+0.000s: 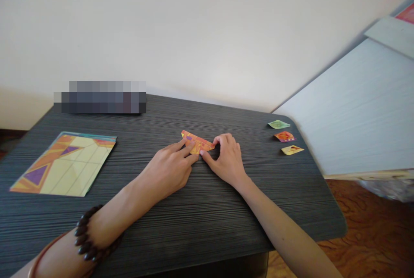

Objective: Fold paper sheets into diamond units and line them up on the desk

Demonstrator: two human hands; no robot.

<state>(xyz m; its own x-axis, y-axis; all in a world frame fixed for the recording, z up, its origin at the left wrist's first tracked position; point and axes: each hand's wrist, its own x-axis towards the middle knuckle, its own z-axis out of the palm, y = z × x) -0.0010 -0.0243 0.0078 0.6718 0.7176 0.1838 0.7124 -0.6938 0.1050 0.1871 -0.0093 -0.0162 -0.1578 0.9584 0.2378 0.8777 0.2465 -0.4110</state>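
Observation:
A small folded piece of orange, yellow and purple patterned paper (207, 143) lies on the dark table between my hands. My left hand (173, 163) rests on its left part, fingers stretched out and pressing it against the tabletop. At the paper's right corner, my right hand (228, 157) has its index finger and thumb curled around the edge in a pinch. The fingertips partly cover the paper, so its exact fold is hidden. A dark bead bracelet (82, 235) circles my left wrist.
To the left lies a stack of patterned paper sheets (80, 166). Three small folded papers, green (279, 124), orange-red (284, 136) and yellow (292, 150), sit by the right edge. A blurred-out object (105, 99) stands at the back left. A pale panel (349, 110) borders the table (194, 235).

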